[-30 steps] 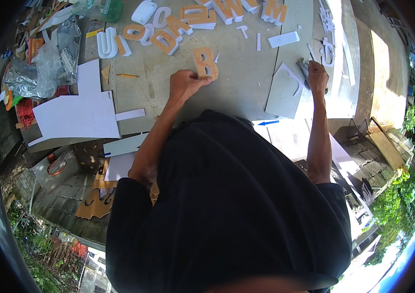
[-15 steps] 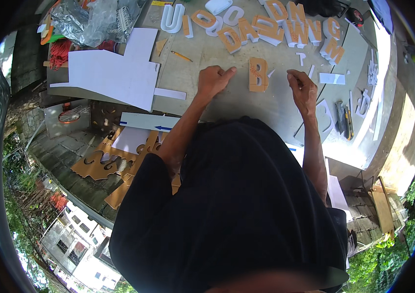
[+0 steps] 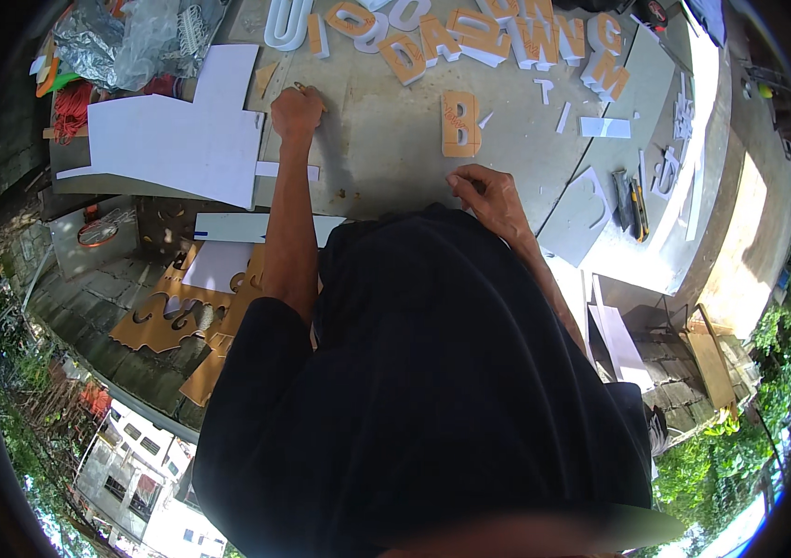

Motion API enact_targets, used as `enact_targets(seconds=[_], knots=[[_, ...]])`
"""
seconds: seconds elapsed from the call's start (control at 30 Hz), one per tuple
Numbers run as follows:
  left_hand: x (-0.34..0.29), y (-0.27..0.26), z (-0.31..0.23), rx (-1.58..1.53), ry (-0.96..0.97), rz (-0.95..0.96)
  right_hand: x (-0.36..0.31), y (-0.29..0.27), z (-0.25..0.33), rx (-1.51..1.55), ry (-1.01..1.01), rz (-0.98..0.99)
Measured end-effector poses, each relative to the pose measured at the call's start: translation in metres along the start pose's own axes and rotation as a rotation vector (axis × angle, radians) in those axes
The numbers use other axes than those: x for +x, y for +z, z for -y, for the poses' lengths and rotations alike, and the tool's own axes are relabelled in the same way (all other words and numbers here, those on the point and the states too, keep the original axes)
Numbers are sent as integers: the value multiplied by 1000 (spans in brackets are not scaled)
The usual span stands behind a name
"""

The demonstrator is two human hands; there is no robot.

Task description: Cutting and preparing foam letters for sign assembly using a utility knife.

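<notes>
On the grey worktop lies a brown-faced block letter [image 3: 460,125] with white sides and two holes. A small pointed white scrap [image 3: 485,121] sits just right of it. My left hand [image 3: 297,113] is at the left of the worktop, its fingers closed around a yellow pencil [image 3: 324,105], mostly covered by the hand. Close to my body, below and right of the block letter, is my right hand [image 3: 491,197]. Its fingers are curled with thumb and forefinger together; whatever they may hold is hidden.
More block letters [image 3: 405,59] cluster along the far side. A large white sheet [image 3: 172,139] covers the left, by clear plastic bags [image 3: 144,42] and red cord [image 3: 73,112]. To the right are a cutter knife [image 3: 638,209] and white offcuts [image 3: 604,126]. Brown cut-out sheets [image 3: 167,312] lie below left.
My left hand has moved left and away from me, closing on the pencil. My right hand has come left and nearer my body. The whole view has shifted slightly.
</notes>
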State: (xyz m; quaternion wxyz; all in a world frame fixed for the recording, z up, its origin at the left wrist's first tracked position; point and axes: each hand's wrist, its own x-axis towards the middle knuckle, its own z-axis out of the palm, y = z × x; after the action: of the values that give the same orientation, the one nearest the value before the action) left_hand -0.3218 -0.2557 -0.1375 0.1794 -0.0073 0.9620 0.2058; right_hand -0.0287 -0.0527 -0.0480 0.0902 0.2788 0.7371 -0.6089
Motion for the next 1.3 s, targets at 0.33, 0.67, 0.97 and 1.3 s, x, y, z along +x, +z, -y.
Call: enact_targets(seconds=[0.33,0.67,0.97,1.3], knots=[[-135,4,-39,-693,361,916,9,14,-2,319,5,163],[-154,23,-56,-744,279,1251,-1,19,-18,722,145,-7],[-141,68,-67,-656,437,548,26,-16,-26,816,-162,-373],[-132,82,-99,-183,553,375,56,-34,-22,671,-131,-330]])
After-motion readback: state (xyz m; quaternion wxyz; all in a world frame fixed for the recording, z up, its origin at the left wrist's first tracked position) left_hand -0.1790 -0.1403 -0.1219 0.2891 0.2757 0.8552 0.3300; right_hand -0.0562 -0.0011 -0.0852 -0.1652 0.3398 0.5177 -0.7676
